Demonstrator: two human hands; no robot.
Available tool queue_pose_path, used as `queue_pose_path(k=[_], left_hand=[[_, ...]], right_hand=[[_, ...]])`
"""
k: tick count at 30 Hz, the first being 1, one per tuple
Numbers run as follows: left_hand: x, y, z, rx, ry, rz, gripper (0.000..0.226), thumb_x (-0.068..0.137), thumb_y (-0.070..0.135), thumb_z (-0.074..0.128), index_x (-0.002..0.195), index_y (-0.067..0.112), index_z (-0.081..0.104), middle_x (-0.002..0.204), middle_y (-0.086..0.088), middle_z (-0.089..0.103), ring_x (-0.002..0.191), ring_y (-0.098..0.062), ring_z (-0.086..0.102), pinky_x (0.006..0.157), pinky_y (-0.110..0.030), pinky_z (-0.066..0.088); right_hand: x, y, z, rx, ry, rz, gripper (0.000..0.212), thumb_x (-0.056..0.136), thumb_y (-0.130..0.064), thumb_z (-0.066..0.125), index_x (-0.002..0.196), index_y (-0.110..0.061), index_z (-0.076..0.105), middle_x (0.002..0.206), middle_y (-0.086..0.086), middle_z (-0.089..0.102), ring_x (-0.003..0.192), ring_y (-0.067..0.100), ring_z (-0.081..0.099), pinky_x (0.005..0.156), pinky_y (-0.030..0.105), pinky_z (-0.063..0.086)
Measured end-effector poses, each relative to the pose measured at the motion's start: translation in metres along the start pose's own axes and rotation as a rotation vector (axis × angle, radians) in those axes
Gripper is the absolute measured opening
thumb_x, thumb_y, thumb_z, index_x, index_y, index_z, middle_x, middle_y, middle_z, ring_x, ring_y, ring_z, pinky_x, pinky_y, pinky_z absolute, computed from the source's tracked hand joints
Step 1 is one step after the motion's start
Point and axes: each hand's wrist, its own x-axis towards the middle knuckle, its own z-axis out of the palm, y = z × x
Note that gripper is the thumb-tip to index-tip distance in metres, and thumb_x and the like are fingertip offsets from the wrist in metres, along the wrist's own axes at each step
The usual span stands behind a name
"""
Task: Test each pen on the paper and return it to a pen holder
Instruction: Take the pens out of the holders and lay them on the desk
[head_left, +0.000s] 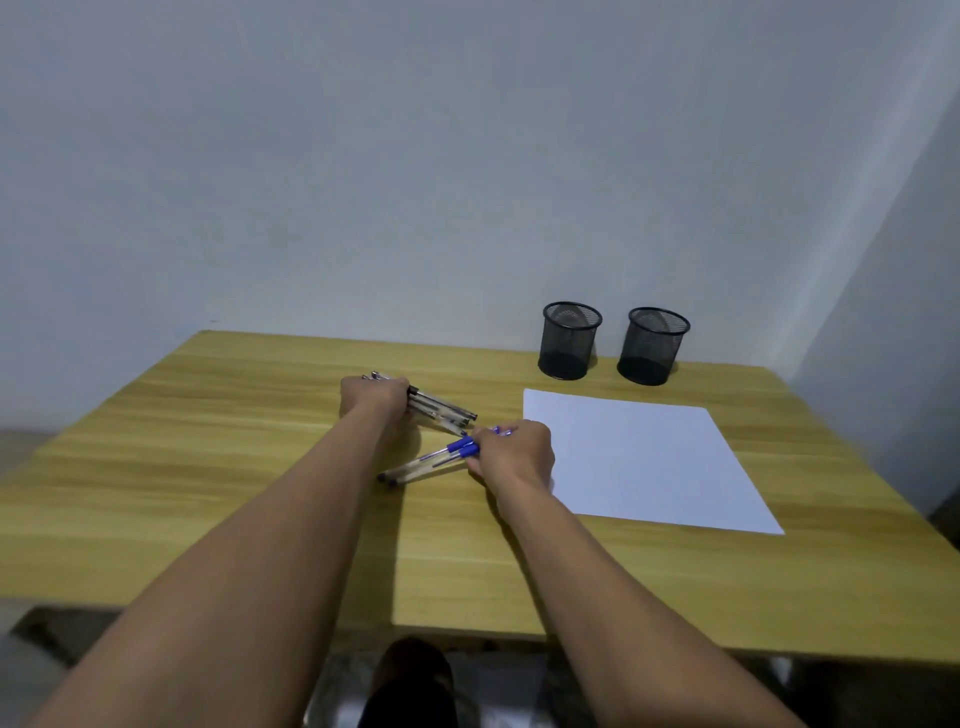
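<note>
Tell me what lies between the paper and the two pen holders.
Nothing but bare wooden table, as the head view shows: the paper stops short of the left pen holder and the right pen holder.

Rectangular yellow-brown wooden table top is showing straight grain, smooth, with a faint satin sheen. White rectangular paper sheet is looking matt, flat and uncreased. Black cylindrical mesh pen holder and twin pen holder are reading as fine perforated metal, dull finish. Clear plastic pens with black caps and clear plastic pens with blue caps are catching light on glossy barrels. Pale grey wall is appearing matt.
</note>
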Motion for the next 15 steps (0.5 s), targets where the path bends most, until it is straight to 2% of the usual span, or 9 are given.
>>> queue_pose_path(k=[2,5,7,9,11,15], left_hand=[[-0.009,-0.002,-0.005,0.07,0.022,0.026,0.042,0.074,0.025,0.078,0.107,0.006,0.061,0.099,-0.013,0.068,0.091,-0.033,0.067,0.085,-0.038,0.057],[-0.013,-0.008,-0.011,0.159,0.038,0.051,0.034,0.075,0.028,0.079,0.099,0.008,0.064,0.096,-0.012,0.07,0.087,-0.032,0.067,0.081,-0.038,0.059],[-0.017,-0.009,-0.016,0.238,0.057,0.067,0.034,0.073,0.033,0.081,0.09,0.009,0.066,0.093,-0.01,0.07,0.086,-0.032,0.067,0.081,-0.04,0.059],[-0.02,-0.009,-0.02,0.328,0.084,0.072,0.036,0.072,0.039,0.083,0.081,0.011,0.062,0.093,-0.009,0.068,0.09,-0.031,0.066,0.084,-0.039,0.057],[-0.023,-0.007,-0.024,0.417,0.102,0.076,0.044,0.069,0.044,0.085,0.073,0.012,0.055,0.095,-0.009,0.067,0.096,-0.032,0.064,0.089,-0.04,0.054],[-0.03,0.001,-0.029,0.547,0.099,0.081,0.051,0.07,0.047,0.084,0.077,0.006,0.054,0.099,-0.01,0.067,0.097,-0.031,0.061,0.087,-0.038,0.052]], right_hand=[[-0.004,0.0,-0.001,-0.069,-0.011,-0.002,0.021,0.081,-0.027,0.083,0.079,-0.021,0.063,0.087,0.006,0.075,0.08,0.029,0.076,0.081,0.044,0.064],[-0.011,-0.003,-0.009,-0.184,-0.024,-0.033,0.023,0.083,-0.03,0.082,0.093,-0.013,0.07,0.093,0.006,0.075,0.082,0.028,0.076,0.08,0.041,0.063],[-0.015,-0.006,-0.014,-0.248,-0.043,-0.069,0.024,0.086,-0.031,0.08,0.094,-0.01,0.072,0.088,0.004,0.072,0.075,0.023,0.071,0.066,0.033,0.057],[-0.019,-0.009,-0.018,-0.327,-0.051,-0.102,0.023,0.089,-0.033,0.076,0.092,-0.011,0.072,0.081,0.001,0.067,0.066,0.016,0.06,0.058,0.028,0.045],[-0.023,-0.012,-0.022,-0.398,-0.049,-0.128,0.023,0.091,-0.035,0.074,0.092,-0.012,0.072,0.083,0.001,0.069,0.068,0.018,0.059,0.062,0.029,0.044],[-0.026,-0.016,-0.027,-0.521,-0.07,-0.172,0.014,0.093,-0.026,0.069,0.095,-0.012,0.072,0.087,0.003,0.069,0.067,0.015,0.056,0.055,0.025,0.039]])
